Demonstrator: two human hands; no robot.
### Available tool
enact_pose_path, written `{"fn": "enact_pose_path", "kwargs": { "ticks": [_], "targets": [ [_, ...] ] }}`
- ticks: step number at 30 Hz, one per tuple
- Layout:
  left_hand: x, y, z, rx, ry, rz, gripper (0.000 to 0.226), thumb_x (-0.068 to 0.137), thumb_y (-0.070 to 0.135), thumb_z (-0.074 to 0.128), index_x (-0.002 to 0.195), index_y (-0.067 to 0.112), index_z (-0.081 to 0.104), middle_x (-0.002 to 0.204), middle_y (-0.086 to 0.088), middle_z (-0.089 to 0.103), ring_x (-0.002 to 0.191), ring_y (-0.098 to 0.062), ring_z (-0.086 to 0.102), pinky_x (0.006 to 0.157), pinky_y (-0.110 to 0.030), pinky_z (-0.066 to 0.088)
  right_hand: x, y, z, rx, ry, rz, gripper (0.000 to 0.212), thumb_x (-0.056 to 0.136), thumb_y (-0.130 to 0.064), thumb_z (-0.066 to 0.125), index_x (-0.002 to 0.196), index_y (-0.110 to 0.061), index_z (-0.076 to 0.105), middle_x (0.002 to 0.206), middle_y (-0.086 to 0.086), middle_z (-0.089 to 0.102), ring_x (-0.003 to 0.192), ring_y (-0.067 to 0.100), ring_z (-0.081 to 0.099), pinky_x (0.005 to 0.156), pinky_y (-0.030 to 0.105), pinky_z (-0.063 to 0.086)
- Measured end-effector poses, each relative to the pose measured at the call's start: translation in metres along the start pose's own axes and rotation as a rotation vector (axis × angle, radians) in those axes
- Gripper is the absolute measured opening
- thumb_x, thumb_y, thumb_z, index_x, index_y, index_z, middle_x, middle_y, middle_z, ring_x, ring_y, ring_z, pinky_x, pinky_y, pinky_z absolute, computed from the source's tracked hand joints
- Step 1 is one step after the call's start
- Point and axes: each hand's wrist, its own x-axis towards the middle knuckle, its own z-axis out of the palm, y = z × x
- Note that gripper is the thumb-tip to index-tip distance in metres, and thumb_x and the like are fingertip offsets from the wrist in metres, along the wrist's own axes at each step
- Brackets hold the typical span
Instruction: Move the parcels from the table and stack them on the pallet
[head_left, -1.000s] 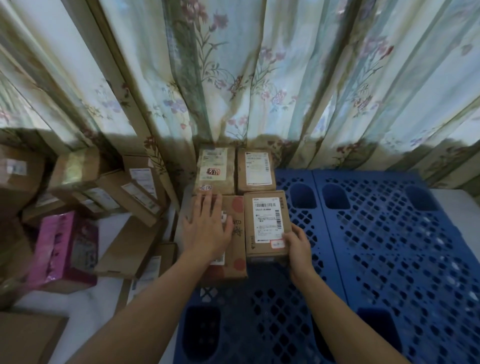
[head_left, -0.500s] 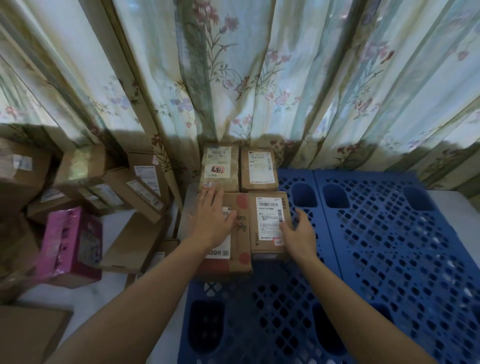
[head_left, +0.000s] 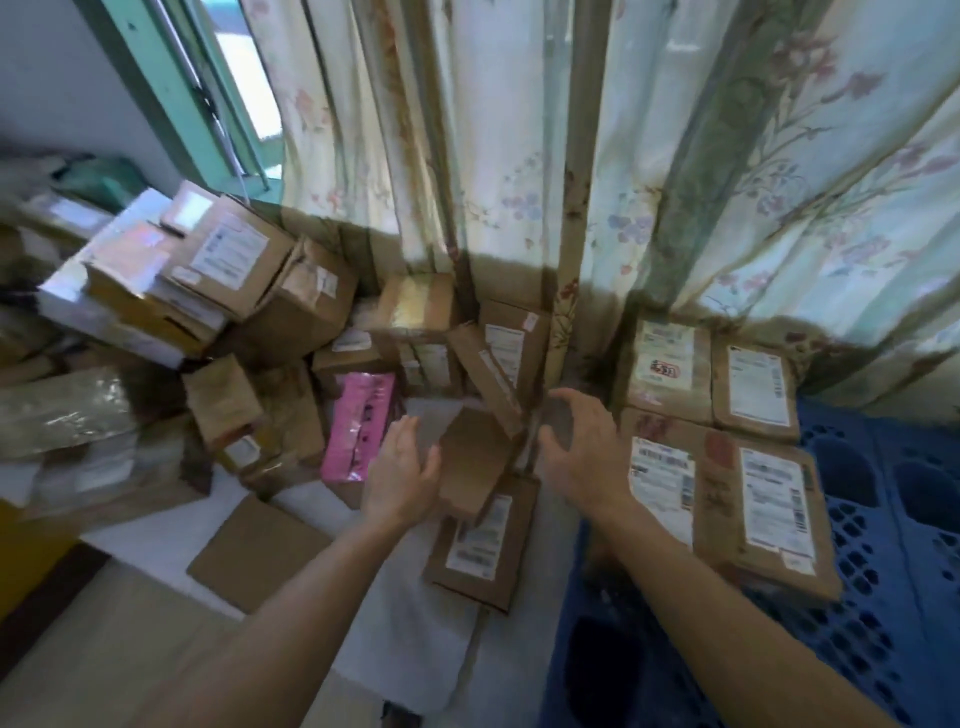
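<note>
Between my hands, a small tilted brown parcel (head_left: 475, 460) leans on the desk (head_left: 171, 535) pile, my left hand (head_left: 402, 475) loose-fingered at its left edge, my right hand (head_left: 582, 457) spread beside it, gripping nothing, four labelled parcels (head_left: 717, 441) right of it on the blue pallet (head_left: 883, 597).

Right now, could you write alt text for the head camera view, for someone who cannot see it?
Two bare hands, left hand and right hand, reach open toward a small tilted cardboard box in a heap of parcels on a white table. To the right, four labelled parcels lie flat on a blue pallet before flowered curtains.
</note>
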Motion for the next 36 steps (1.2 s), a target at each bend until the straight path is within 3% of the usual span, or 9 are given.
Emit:
{"fn": "enact_pose_path", "kwargs": {
  "ticks": [7, 15, 18, 21, 25, 29, 33, 35, 36],
  "targets": [
    [0.032, -0.094, -0.061, -0.033, 0.031, 0.012, 0.051, 0.1, 0.027, 0.052, 0.148, 0.013, 0.045, 0.145, -0.009, 0.052, 0.132, -0.025, 0.053, 0.111, -0.043, 0.043, 0.012, -0.061, 0.118, 0.027, -0.192, 0.093, 0.041, 0.092, -0.019, 0.067, 0.132, -0.019, 0.057, 0.128, 0.002, 0.056, 0.12, 0.017, 0.054, 0.107, 0.033, 0.044],
    [0.074, -0.17, -0.157, -0.027, 0.27, -0.019, 0.056, 0.093, 0.028, 0.05, 0.145, 0.009, 0.05, 0.15, -0.012, 0.048, 0.141, -0.03, 0.043, 0.117, -0.052, 0.036, 0.045, -0.159, 0.219, 0.139, -0.226, 0.067, 0.036, 0.097, -0.024, 0.064, 0.131, -0.027, 0.055, 0.118, -0.008, 0.051, 0.107, 0.01, 0.058, 0.09, 0.026, 0.05],
    [0.084, -0.198, -0.173, -0.053, 0.339, -0.237, 0.066, 0.097, 0.033, 0.057, 0.155, 0.014, 0.032, 0.159, -0.01, 0.033, 0.144, -0.03, 0.036, 0.116, -0.054, 0.037, 0.048, -0.181, 0.249, 0.158, -0.38, 0.109, 0.045, 0.098, -0.024, 0.063, 0.142, -0.027, 0.05, 0.121, -0.011, 0.052, 0.112, 0.01, 0.057, 0.086, 0.02, 0.044],
    [0.097, -0.228, -0.166, -0.417, 0.284, -0.6, 0.082, 0.094, 0.042, 0.063, 0.159, 0.016, 0.021, 0.159, -0.014, 0.036, 0.141, -0.036, 0.042, 0.113, -0.057, 0.041, 0.046, -0.199, 0.284, 0.328, -0.632, 0.218, 0.051, 0.099, -0.03, 0.063, 0.146, -0.037, 0.043, 0.119, -0.017, 0.057, 0.108, 0.005, 0.059, 0.088, 0.024, 0.05],
    [0.108, -0.252, -0.145, -0.811, 0.143, -0.719, 0.047, 0.089, 0.048, 0.064, 0.126, 0.02, 0.058, 0.129, -0.013, 0.066, 0.115, -0.034, 0.063, 0.104, -0.054, 0.051, 0.043, -0.198, 0.332, 0.502, -0.74, 0.315, 0.055, 0.086, -0.039, 0.069, 0.139, -0.041, 0.054, 0.13, -0.008, 0.067, 0.118, 0.014, 0.064, 0.105, 0.048, 0.053],
    [0.1, -0.229, -0.15, -1.007, 0.213, -0.624, 0.014, 0.103, 0.028, 0.053, 0.11, 0.024, 0.064, 0.119, -0.013, 0.07, 0.111, -0.034, 0.066, 0.101, -0.057, 0.052, 0.041, -0.2, 0.324, 0.596, -0.566, 0.284, 0.026, 0.093, -0.035, 0.061, 0.119, -0.034, 0.065, 0.119, -0.002, 0.069, 0.109, 0.013, 0.067, 0.092, 0.036, 0.058],
    [0.094, -0.186, -0.146, -1.164, 0.103, -0.453, 0.034, 0.105, 0.025, 0.047, 0.135, 0.012, 0.058, 0.129, -0.019, 0.067, 0.12, -0.038, 0.063, 0.105, -0.056, 0.049, 0.045, -0.197, 0.278, 0.675, -0.237, 0.271, 0.02, 0.098, -0.044, 0.06, 0.092, -0.026, 0.066, 0.106, 0.01, 0.064, 0.096, 0.023, 0.066, 0.072, 0.024, 0.054],
    [0.096, -0.163, -0.131, -1.152, 0.018, -0.407, 0.043, 0.094, 0.041, 0.055, 0.13, 0.02, 0.063, 0.132, -0.016, 0.067, 0.123, -0.037, 0.063, 0.107, -0.056, 0.048, 0.044, -0.193, 0.245, 0.733, -0.102, 0.313, 0.009, 0.099, -0.031, 0.065, 0.101, -0.024, 0.06, 0.106, 0.003, 0.063, 0.098, 0.018, 0.065, 0.072, 0.02, 0.054],
    [0.099, -0.152, -0.119, -1.141, -0.026, -0.406, 0.048, 0.089, 0.05, 0.058, 0.127, 0.022, 0.065, 0.135, -0.016, 0.065, 0.125, -0.036, 0.062, 0.108, -0.056, 0.047, 0.043, -0.189, 0.227, 0.76, -0.056, 0.341, 0.022, 0.096, -0.03, 0.069, 0.113, -0.023, 0.057, 0.111, 0.0, 0.063, 0.102, 0.016, 0.065, 0.076, 0.021, 0.055]
  ]
}}
